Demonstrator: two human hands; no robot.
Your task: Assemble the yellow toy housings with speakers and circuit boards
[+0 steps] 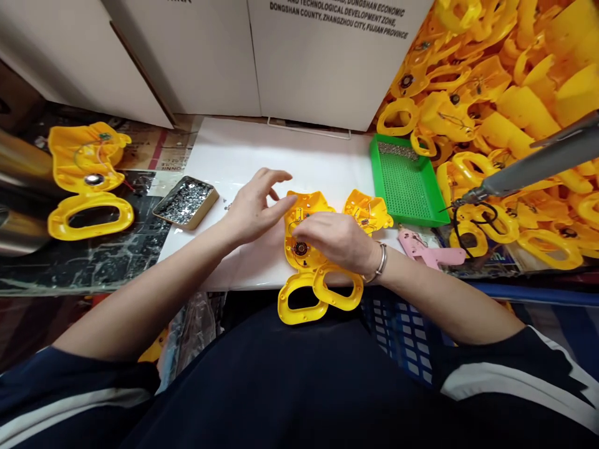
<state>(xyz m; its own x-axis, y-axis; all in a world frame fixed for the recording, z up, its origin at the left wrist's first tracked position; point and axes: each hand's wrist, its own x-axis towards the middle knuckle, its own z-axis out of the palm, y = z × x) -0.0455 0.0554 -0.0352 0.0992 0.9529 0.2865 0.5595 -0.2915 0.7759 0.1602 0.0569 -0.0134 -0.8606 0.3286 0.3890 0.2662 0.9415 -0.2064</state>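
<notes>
A yellow plastic shell with wires and a round black part inside lies near the front edge of the white work surface. Its ring-shaped handle hangs past the edge, beside another yellow ring handle. My left hand hovers at the shell's upper left, fingers apart, holding nothing. Over the shell, my right hand has its fingers curled together in a pinch; whatever is between them is hidden. Behind that hand lies another yellow piece with wires.
Left stands a tin of small metal parts, and beyond it a wired yellow shell. On the right are a green tray, a pink gun-shaped tool, a hanging grey tool and heaped yellow parts. White cartons wall the back.
</notes>
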